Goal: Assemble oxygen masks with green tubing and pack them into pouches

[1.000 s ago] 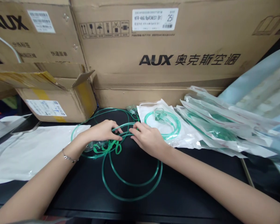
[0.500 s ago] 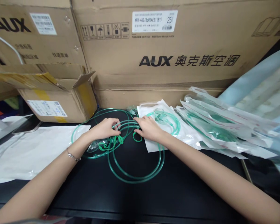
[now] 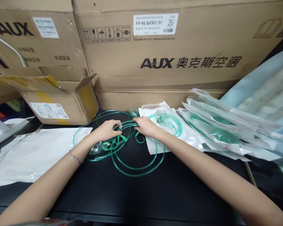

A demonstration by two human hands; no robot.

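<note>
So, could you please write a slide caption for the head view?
Left hand and right hand hold looped translucent green plastic tubing at a flat black tabletop.

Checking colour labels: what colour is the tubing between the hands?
Tubing: translucent green, clearest in head view.

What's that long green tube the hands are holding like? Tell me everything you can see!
The green tube is thin, smooth, shiny and partly see-through, like bendy plastic. Several strands run side by side between the left hand, curled around them, and the right hand, which holds them together. Below, round loops spread over the black table, crossing the corner of a white packet on the right. More green loops lie behind; whether they belong to it, I can't tell.
</note>
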